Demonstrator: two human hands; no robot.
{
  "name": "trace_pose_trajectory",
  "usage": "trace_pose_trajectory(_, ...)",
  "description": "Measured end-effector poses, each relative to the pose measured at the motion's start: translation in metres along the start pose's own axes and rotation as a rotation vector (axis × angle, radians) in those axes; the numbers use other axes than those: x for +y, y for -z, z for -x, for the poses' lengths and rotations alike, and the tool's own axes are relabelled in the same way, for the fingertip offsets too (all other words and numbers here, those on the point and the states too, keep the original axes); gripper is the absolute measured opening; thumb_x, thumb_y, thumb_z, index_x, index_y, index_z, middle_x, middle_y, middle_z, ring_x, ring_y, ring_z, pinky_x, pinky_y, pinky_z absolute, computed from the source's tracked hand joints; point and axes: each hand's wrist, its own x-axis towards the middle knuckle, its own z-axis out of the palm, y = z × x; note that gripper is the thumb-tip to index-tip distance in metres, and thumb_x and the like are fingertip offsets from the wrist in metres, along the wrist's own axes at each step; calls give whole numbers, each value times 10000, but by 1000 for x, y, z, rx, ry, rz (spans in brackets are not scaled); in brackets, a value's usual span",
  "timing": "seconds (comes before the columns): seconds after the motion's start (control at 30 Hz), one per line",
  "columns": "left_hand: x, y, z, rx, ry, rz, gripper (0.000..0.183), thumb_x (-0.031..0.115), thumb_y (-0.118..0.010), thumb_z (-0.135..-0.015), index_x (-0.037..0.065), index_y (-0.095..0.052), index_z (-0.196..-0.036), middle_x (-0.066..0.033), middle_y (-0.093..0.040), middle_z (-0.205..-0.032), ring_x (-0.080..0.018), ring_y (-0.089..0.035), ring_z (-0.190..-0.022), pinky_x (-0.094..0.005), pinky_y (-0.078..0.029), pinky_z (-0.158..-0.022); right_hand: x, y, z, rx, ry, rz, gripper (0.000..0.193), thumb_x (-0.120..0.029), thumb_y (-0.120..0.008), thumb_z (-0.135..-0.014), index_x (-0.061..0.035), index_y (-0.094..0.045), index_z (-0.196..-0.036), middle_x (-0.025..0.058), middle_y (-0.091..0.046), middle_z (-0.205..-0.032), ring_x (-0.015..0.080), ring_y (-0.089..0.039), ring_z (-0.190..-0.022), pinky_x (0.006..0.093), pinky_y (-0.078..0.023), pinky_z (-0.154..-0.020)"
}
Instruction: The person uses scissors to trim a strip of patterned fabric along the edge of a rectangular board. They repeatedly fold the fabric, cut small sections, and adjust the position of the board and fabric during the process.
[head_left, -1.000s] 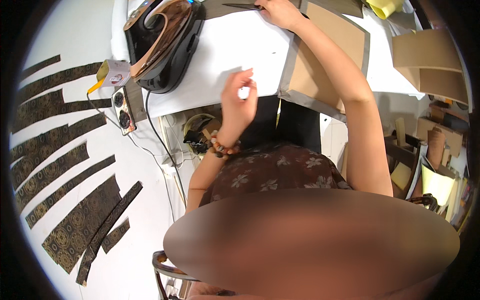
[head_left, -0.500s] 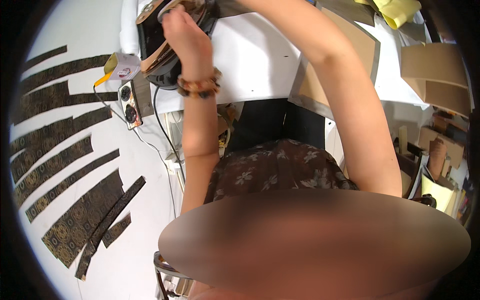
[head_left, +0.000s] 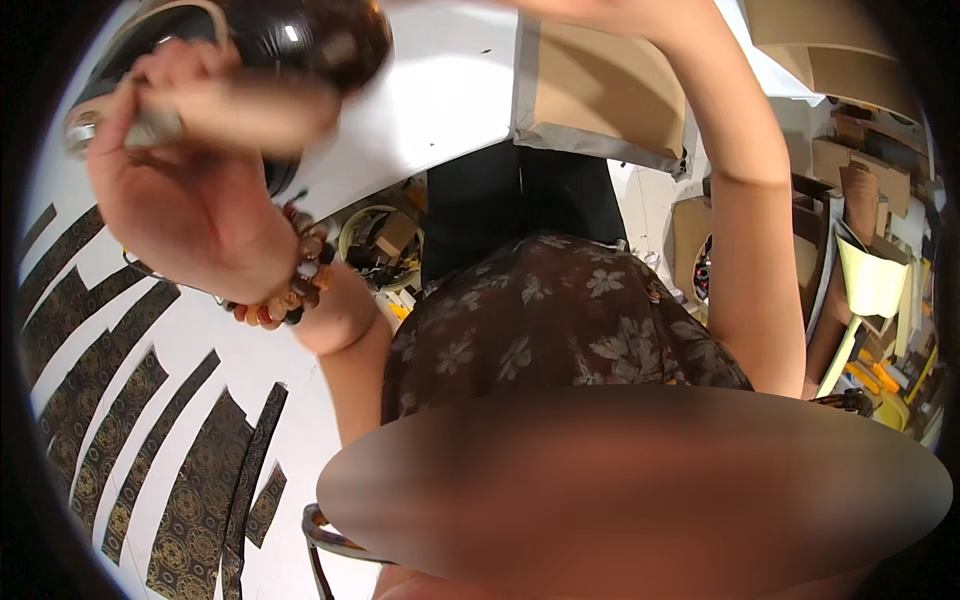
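At the upper left, my left hand is raised palm up, a beaded bracelet at its wrist. Its fingers curl around a tan piece with a round metal fitting; motion smears it, so I cannot tell its kind. Just beyond rises a glossy dark rounded object, cut off by the upper edge, with a thin tan-edged loop beside it. My right hand reaches in along the upper edge, mostly out of the picture, its fingers hidden. A white tabletop lies below it.
Dark gold-patterned fabric strips lie on the white surface at left. A brown board with a grey border rests on the table. A round bin of scraps stands below. Cardboard pieces and a pale yellow funnel-like thing are at right.
My left hand has moved left and nearer, turning palm up with the tan piece. My right arm has shifted up, and the whole view has swung to the right.
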Motion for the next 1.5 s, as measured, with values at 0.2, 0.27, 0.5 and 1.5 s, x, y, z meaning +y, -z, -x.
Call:
trace_pose_trajectory(0.2, -48, 43, 36, -189, 557, -387, 120, 93, -633, -953, 10, -597, -873, 4, -477, -614, -92, -436, -488, -263, -358, -464, -32, 54, 152, -450, -700, 332, 263, -195, -720, -926, -41, -671, -1134, 155, -654, -1118, 362, -610, -1083, 437, -498, -951)
trace_pose_trajectory(0.27, -60, 50, 40, -157, 737, -333, 76, 70, -617, -940, 9, -596, -981, 17, -446, -618, -79, -410, -481, -246, -329, -440, -26, 49, 183, -450, -710, 307, 256, -185, -714, -925, -38, -667, -1129, 161, -652, -1125, 364, -607, -1083, 442, -499, -951)
trace_pose_trajectory(0.5, -117, 128, 44, -258, 963, 389, 260, 56, -572, -918, -4, -553, -1170, 19, -425, -600, -60, -360, -434, -215, -331, -380, -24, 26, 229, -375, -801, 303, 234, -147, -690, -919, -29, -656, -1118, 167, -642, -1134, 368, -609, -1096, 449, -499, -966)
trace_pose_trajectory(1.5, -151, 70, 24, 15, 723, -810, 262, 331, -531, -1097, 72, -560, -1127, -10, -583, -801, -105, -542, -600, -228, -430, -559, -22, 18, 243, -444, -807, 457, 509, -230, -600, -939, 23, -546, -1377, 247, -532, -1415, 404, -486, -1350, 569, -351, -1179)
